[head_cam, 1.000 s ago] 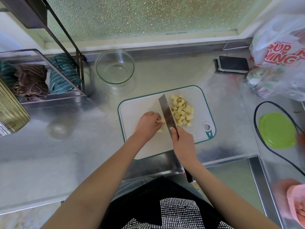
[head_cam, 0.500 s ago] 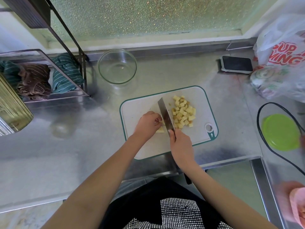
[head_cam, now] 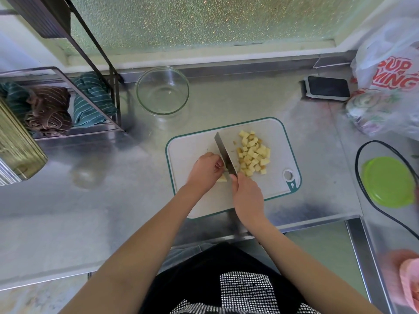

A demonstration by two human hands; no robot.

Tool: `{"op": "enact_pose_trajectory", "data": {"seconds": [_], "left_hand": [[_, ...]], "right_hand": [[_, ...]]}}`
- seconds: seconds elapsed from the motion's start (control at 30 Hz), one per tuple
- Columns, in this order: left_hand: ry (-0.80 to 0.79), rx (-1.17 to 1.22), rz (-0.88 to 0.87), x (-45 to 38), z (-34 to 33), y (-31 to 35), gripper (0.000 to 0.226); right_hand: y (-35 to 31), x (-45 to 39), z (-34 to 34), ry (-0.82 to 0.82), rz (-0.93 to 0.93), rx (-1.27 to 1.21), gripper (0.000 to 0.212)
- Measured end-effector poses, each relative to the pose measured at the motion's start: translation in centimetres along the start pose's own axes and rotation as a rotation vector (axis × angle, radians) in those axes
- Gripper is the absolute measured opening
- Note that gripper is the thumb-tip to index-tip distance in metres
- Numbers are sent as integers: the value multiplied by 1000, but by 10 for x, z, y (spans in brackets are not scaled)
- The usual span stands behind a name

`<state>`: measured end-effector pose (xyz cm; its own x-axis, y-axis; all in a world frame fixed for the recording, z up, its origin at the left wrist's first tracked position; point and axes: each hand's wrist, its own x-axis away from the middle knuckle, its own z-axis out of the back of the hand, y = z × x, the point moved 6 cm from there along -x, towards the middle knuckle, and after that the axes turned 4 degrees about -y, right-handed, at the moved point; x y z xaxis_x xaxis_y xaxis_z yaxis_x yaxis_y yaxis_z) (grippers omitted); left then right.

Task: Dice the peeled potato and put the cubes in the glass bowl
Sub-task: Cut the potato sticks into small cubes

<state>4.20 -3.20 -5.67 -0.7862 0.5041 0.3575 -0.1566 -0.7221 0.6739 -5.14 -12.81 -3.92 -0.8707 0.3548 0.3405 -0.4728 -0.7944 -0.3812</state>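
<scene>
A steel surface is carrying a white cutting board, with the empty glass bowl sitting just beyond its far left corner. The right hand is wrapping its fingers around the handle of a cleaver, whose blade is standing on the board. The left hand is curling over the remaining potato piece beside the blade. Diced cubes are lying heaped to the blade's right.

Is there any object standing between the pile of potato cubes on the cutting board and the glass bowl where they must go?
Nothing visible does. The potato cubes lie on the cutting board, right of the knife. The glass bowl stands off the board's far left corner, with only bare counter between.
</scene>
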Motion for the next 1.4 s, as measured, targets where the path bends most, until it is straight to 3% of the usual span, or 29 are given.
{"op": "enact_pose_trajectory", "data": {"seconds": [0.33,0.47,0.6,0.7,0.83,1.0,1.17,1.4], "left_hand": [[30,65,-18,3,-1,-4,10],[23,132,1,4,3,-6,21],[-34,-133,-173,9,-9,-3,50],[-11,-211,-210,11,-14,-5,44],[63,-163,-211,15,-13,-8,38],[113,39,-126,24,-8,-14,60],[256,79,-27,49,-3,-30,36],[288,127,49,51,-4,-31,16]], "right_hand": [[18,-14,19,83,-61,-180,32],[12,-10,31,115,-5,-241,33],[13,-5,27,106,-15,-303,31],[14,-1,25,77,-19,-317,29],[19,3,25,69,-17,-308,30],[13,7,17,34,-9,-350,34],[-3,8,7,-16,71,-314,32],[-9,3,4,-21,138,-194,32]]}}
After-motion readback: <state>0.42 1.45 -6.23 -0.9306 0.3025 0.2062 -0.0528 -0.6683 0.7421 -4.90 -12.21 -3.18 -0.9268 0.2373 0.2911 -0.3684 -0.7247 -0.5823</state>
